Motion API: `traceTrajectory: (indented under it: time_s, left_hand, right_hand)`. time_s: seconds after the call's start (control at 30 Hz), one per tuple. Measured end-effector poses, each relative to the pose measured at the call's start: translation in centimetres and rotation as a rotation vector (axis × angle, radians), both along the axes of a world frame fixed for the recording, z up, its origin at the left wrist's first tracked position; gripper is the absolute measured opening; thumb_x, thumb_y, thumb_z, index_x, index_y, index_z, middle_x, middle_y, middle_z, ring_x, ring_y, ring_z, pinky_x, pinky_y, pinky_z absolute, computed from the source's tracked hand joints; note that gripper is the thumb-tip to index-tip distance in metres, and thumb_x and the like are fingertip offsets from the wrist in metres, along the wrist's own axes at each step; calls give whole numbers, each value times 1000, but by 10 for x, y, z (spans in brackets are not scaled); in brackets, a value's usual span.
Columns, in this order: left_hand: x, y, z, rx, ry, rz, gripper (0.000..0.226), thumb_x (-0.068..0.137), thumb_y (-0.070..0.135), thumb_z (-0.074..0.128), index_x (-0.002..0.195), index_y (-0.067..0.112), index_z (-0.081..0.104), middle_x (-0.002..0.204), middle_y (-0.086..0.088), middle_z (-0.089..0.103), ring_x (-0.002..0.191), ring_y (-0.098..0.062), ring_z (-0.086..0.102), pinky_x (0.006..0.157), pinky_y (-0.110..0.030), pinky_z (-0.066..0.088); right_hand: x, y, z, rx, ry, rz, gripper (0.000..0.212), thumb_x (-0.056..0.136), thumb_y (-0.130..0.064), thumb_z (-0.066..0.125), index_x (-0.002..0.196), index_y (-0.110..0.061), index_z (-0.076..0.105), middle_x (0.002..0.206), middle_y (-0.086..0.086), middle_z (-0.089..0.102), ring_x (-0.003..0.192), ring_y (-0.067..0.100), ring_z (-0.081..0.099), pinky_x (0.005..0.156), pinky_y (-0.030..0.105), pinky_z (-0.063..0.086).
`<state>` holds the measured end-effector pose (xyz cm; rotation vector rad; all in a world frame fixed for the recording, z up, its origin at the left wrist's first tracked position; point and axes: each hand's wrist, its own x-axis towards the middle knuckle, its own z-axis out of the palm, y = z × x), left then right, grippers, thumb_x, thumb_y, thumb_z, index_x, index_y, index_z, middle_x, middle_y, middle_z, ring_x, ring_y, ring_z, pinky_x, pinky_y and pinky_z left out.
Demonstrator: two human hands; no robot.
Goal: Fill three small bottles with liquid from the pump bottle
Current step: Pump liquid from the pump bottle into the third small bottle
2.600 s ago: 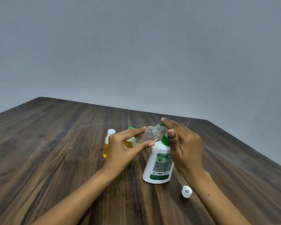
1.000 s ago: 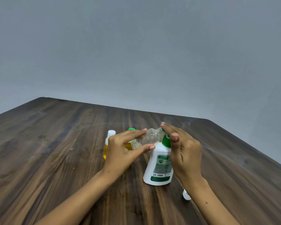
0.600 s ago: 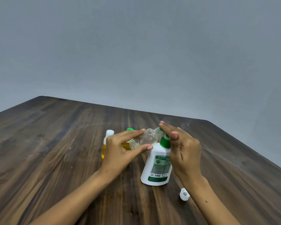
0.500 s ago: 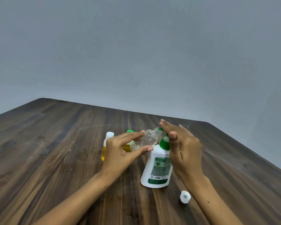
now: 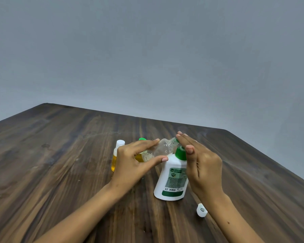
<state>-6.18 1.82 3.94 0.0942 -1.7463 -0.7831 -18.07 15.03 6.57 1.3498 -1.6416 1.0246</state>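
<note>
Wood-grain table (image 5: 60,172) under grey wall (image 5: 147,50) — left hand (image 5: 130,165) grips clear bottle (image 5: 162,149), right hand (image 5: 203,165) flat.

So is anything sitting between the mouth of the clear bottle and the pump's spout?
Nothing visible. The left hand holds the clear bottle tilted, its open mouth up at the pump bottle head. The right hand covers the spout itself, so the exact contact is hidden.

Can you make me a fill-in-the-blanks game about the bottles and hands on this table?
1. The left hand holds a clear small bottle that is tilted and nearly ____.
2. The pump bottle has a ____ collar.
3. The loose white cap lies on the ____.
4. The right hand presses the pump with ____ fingers.

Missing words: empty; green; table; flat
</note>
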Motion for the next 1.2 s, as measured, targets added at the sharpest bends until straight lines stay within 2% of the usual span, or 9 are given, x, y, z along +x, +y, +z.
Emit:
traceTrajectory:
  time_s: [0.2,0.33,0.53,0.7,0.9,1.03,1.1,1.2]
  left_hand:
    - [-1,2,1,20,18,0,48,63,29,87,104,7,76,99,8,74,92,5,68,81,-8,49]
    - [0,0,1,7,4,-4,47,64,28,88,104,7,76,101,5,75,92,4,68,82,-10,50]
    - [0,3,1,15,10,-1,48,64,31,86,105,7,76,99,5,75,91,4,69,81,-10,50]
    - [-1,1,2,8,5,1,47,64,30,86,104,8,76,101,7,74,94,6,68,82,-8,49]
    - [-1,2,1,18,-1,7,48,64,31,87,105,8,76,101,5,74,94,6,67,82,-8,49]
    - [-1,0,2,15,0,12,49,64,32,86,104,7,76,102,11,71,96,10,66,82,-6,47]
    - [-1,0,1,16,4,10,48,63,30,87,104,7,76,101,10,72,95,9,66,83,-6,47]
    - [-3,2,2,32,7,7,48,62,27,88,103,6,76,99,7,74,92,6,67,81,-6,47]
  right_hand:
    - [-2,-2,15,-8,29,38,73,102,-55,14,109,-12,73,112,1,70,108,7,60,91,25,47]
    - [1,-6,2,-64,-62,25,74,102,-56,14,106,-13,74,109,-2,71,102,11,66,79,27,52]
    - [1,-1,14,-41,-41,66,74,101,-57,14,108,-13,73,113,-1,70,108,6,61,85,34,55]
    - [3,-7,2,-79,-52,17,72,102,-55,16,106,-14,74,110,-2,70,101,10,66,73,29,56]
    - [1,-3,17,-44,-12,39,75,100,-58,13,105,-15,75,110,-1,71,105,7,63,84,29,53]
    - [2,-9,7,-66,-64,12,75,100,-58,14,103,-16,76,106,-4,72,99,9,67,76,21,51]
    - [2,-7,4,-66,-89,27,74,100,-58,14,104,-16,75,108,-4,71,101,7,65,77,18,50]
    - [1,-3,14,-36,-75,55,75,100,-59,13,106,-18,75,111,-5,70,107,4,62,81,20,51]
